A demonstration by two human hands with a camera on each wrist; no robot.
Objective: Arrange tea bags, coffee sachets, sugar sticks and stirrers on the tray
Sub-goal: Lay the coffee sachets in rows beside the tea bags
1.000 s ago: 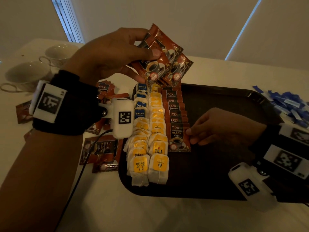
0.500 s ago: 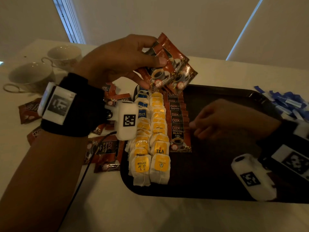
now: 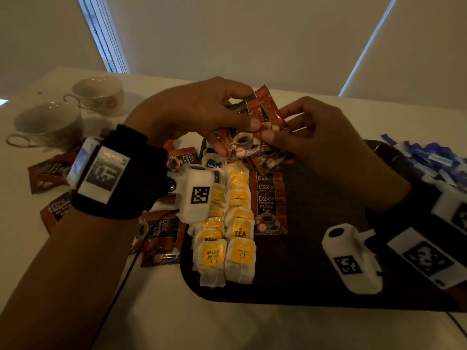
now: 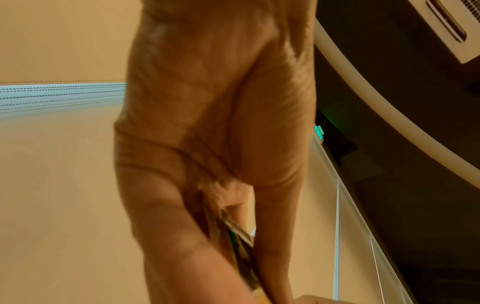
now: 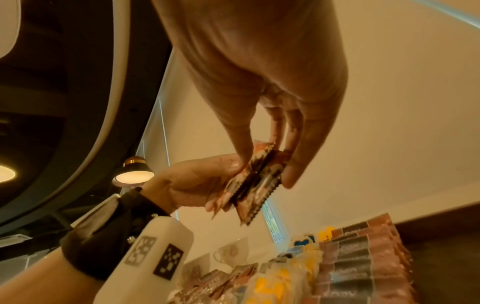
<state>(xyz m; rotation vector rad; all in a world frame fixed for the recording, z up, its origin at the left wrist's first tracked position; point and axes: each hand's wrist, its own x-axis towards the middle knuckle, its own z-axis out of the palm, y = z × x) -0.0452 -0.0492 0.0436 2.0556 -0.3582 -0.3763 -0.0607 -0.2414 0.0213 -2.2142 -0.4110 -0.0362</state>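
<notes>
Red-brown foil coffee sachets (image 3: pixel 249 132), serrated edges, cup print | both hands pinching them: left hand (image 3: pixel 192 114), right hand (image 3: pixel 326 142)

The right half of the dark tray (image 3: pixel 316 279) is bare, open to a hand from the near edge. Its left part is filled: two rows of tea bags (image 3: pixel 227 238) beside a row of black coffee sachets (image 3: pixel 270 203), the rows touching. Above the tray's far end, the left hand (image 3: pixel 192 114) and right hand (image 3: pixel 326 137) both hold a fan of coffee sachets (image 3: pixel 252 130), blocking that way in. Left of the tray, loose sachets (image 3: pixel 156 233) lie on the table (image 3: pixel 151 319), with two teacups (image 3: pixel 73 114) beyond. At the tray's right, a heap of blue sugar sticks (image 3: pixel 434 157) crowds the rim. The table's near strip lies open
</notes>
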